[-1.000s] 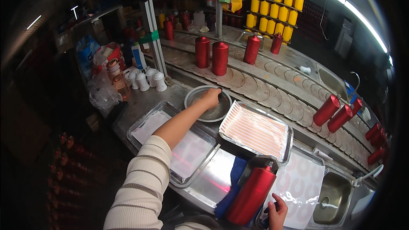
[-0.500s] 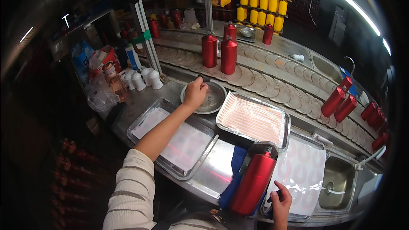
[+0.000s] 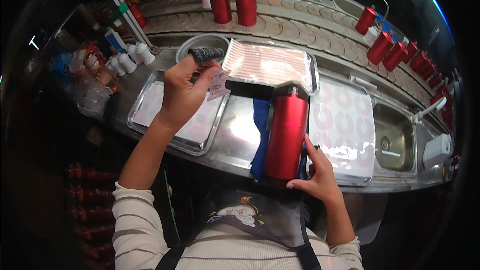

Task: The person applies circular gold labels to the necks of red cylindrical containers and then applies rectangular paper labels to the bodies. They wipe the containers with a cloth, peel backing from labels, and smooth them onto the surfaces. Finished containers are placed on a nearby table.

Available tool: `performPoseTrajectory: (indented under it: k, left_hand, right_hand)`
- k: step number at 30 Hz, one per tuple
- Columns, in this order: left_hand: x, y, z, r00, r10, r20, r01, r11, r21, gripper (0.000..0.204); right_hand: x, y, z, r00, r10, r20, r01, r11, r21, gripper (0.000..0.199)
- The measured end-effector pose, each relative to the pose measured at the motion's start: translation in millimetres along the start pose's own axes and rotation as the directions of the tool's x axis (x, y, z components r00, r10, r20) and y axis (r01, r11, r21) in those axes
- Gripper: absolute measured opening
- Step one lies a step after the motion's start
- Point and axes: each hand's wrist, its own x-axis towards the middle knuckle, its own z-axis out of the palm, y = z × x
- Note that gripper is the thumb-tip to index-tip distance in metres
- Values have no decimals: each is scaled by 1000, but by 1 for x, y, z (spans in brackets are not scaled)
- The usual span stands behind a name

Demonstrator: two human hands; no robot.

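My left hand (image 3: pixel 181 92) is raised over the bench, a dark cover on its index finger. Between thumb and fingers it pinches a small, thin pinkish printed label (image 3: pixel 219 86), which hangs free. A large red metal bottle (image 3: pixel 287 137) with a narrow neck lies tilted in front of me, its neck pointing away, against a dark holder and a blue cloth (image 3: pixel 259 135). My right hand (image 3: pixel 322 177) grips its lower right end, thumb at the base rim and index finger along the side; the other fingers are partly hidden.
A round metal bowl (image 3: pixel 186 50) and a tray of striped label sheets (image 3: pixel 267 62) stand behind. Left is a tray with white sheets (image 3: pixel 210 132); right, a sheet with ring-shaped prints (image 3: pixel 345 135) and a sink (image 3: pixel 400 162). Beyond, a plate conveyor (image 3: pixel 295 30) carries red bottles (image 3: pixel 246 7).
My left hand has come back from the bowl toward me, now with the label in it. My right hand has moved onto the bottle's lower end. The view has tilted down.
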Motion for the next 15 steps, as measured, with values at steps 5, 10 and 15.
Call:
performPoseTrajectory:
  k: [5, 10, 15]
  left_hand:
    - [-23, 62, 4, 993, 61, 106, -52, 995, -85, 22]
    - [-21, 104, 18, 985, -13, 170, 83, 908, -411, 27]
    - [-13, 98, 65, 879, -237, 414, 436, 752, -494, 26]
  right_hand:
    - [1, 3, 5, 1000, -7, 1, 7, 998, -63, 118]
    - [2, 9, -1, 999, -27, 38, 29, 999, -37, 115]
    - [-2, 15, -18, 999, 50, -2, -47, 952, 302, 79]
